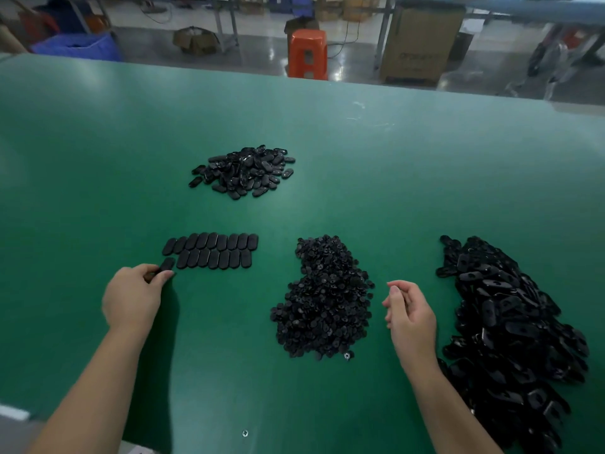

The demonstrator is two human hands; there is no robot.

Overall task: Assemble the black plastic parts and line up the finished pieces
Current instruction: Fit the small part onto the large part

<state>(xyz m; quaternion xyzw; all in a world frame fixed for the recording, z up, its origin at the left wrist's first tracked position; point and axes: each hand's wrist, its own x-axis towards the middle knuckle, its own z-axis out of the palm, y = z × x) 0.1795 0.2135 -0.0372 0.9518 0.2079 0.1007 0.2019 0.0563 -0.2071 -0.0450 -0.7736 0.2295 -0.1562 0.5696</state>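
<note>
An orange stool [307,54] and a cardboard box [417,44] stand beyond the green table [393,158]. Three heaps of black parts lie on it: far [244,172], middle [324,299], right [510,329]. Flat oval finished pieces [212,250] sit in two touching rows. The left hand [134,299] pinches one oval piece [167,265] at the lower row's left end. The right hand [411,314] hangs loosely curled, holding nothing, between the middle and right heaps.

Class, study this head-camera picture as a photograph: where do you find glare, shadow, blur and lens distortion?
Head view: soft pale glare lies on the far part of the green table; the left hand and forearm cast a dark shadow to their right; the table's far edge bows, a wide-angle effect; the orange stool and cardboard box behind look soft; the pile of oval parts at right smears toward the frame's edge.
</note>
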